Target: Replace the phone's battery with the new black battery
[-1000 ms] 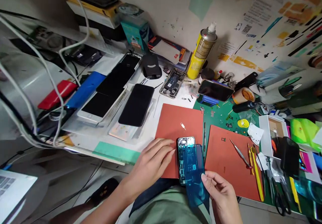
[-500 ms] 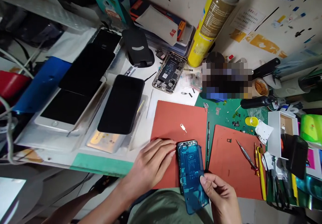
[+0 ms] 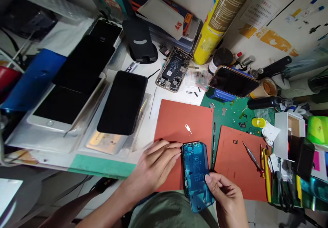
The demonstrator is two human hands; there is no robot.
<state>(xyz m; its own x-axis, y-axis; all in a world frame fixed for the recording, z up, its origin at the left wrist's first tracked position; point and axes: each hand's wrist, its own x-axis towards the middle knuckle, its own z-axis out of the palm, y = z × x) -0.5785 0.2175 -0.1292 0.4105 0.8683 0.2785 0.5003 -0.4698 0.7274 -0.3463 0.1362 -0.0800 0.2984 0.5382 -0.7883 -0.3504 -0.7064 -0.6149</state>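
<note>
An opened smartphone [image 3: 187, 187] lies on the left red mat at the near edge, its inner parts showing through a translucent blue film [image 3: 201, 173]. The film lies over the phone slightly askew, with its lower end sticking out toward me. My right hand [image 3: 227, 193] pinches the film's right edge between thumb and fingers. My left hand [image 3: 156, 163] lies on the mat with fingers stretched out, their tips at the phone's upper left edge. A SIM eject pin [image 3: 188, 129] lies just beyond the phone.
A metal pry tool [image 3: 214, 142] lies between the left mat [image 3: 174, 115] and right mat [image 3: 228, 163]. Tweezers [image 3: 252, 156] and screwdrivers [image 3: 266, 176] are at the right. Behind stand an opened phone [image 3: 174, 69], a yellow spray can [image 3: 217, 23] and a propped phone [image 3: 234, 81]. A black-screened phone [image 3: 123, 103] lies left.
The blue film has shifted slightly away from me and covers more of the phone's top end. My right hand moved with it; my left hand stays at the phone's edge. The view has tilted slightly.
</note>
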